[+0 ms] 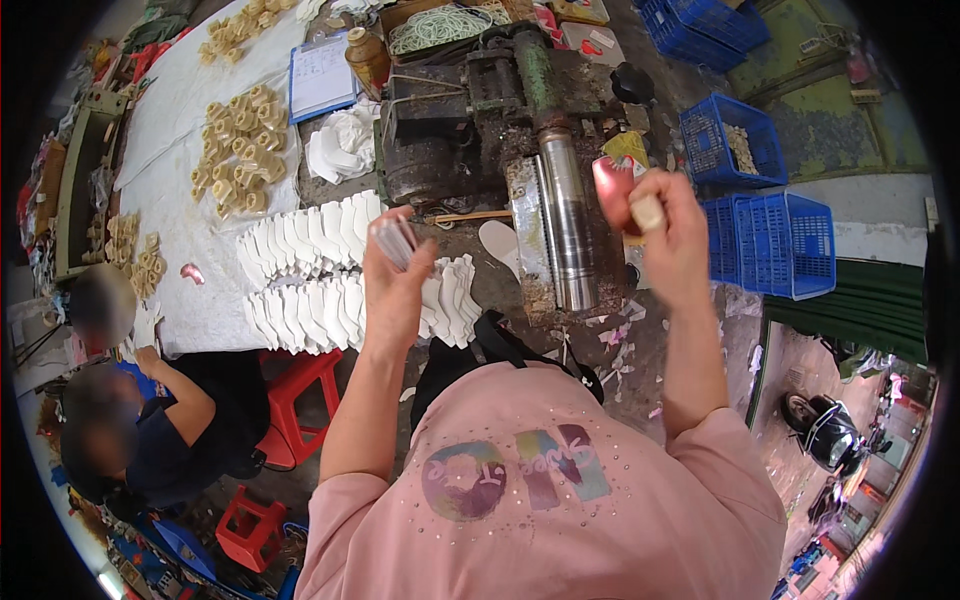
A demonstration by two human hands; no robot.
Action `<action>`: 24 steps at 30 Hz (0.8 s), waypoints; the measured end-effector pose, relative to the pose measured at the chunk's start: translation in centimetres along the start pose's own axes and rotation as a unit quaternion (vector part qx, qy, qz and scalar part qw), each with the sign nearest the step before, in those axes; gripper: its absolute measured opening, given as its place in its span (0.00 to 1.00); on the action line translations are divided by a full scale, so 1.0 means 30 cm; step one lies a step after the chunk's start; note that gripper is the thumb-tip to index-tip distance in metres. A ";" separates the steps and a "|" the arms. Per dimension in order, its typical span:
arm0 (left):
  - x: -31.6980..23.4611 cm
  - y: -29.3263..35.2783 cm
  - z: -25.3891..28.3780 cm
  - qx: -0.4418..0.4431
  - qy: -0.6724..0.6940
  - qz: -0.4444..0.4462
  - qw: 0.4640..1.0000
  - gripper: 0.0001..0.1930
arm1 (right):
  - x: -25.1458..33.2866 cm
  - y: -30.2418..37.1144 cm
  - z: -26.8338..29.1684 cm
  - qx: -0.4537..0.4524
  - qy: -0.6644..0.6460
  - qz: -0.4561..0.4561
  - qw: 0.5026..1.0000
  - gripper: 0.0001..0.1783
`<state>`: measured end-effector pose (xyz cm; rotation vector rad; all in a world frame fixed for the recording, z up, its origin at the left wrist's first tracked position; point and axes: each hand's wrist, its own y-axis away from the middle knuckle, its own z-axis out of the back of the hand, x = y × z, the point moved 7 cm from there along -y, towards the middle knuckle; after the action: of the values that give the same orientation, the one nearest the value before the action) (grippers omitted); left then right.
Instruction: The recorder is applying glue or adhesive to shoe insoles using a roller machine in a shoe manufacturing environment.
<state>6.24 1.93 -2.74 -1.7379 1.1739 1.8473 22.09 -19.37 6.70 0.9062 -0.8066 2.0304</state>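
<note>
My left hand [398,275] is raised over the rows of white curved pieces [310,235], its fingers closed around a small stack of thin, pale pinkish-grey pieces [396,242]. To the right of the machine's steel cylinder [568,220], my right hand [676,235] grips a small cream-coloured block [648,212]. A shiny pink-red piece [613,190] sits right beside that block at my fingers; whether the two are joined I cannot tell. Slight blur softens the right hand. Neither hand touches the machine [430,130].
Cream-coloured blocks [240,150] lie piled on the white-covered table [170,130], beside a clipboard [322,78] and brown bottle [367,62]. Blue crates [790,245] stand at right. A co-worker [150,420] sits at left near a red stool [305,410]. Scraps litter the floor.
</note>
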 end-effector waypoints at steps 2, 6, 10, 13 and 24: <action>0.009 0.005 -0.063 0.103 -0.164 -0.030 0.981 0.24 | -0.069 -0.037 0.031 0.059 0.153 0.009 0.986 0.10; -0.012 0.087 -0.282 0.231 -0.320 -0.272 0.878 0.32 | -0.179 0.013 -0.076 0.212 0.236 0.001 0.948 0.10; -0.002 0.079 -0.322 0.244 -0.315 -0.234 0.887 0.29 | -0.152 0.002 -0.087 0.059 0.160 0.080 0.982 0.08; -0.011 0.072 -0.230 0.221 -0.270 -0.209 0.914 0.24 | -0.201 0.005 -0.067 0.050 0.063 -0.024 0.996 0.06; 0.148 0.091 0.722 -0.119 -0.576 -0.181 0.789 0.26 | -0.250 0.021 -0.064 -0.011 -0.028 -0.113 0.993 0.06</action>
<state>-10.79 15.29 -8.03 -0.5105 0.0968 2.2176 24.40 -21.05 -0.51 0.9983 -0.7192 1.8031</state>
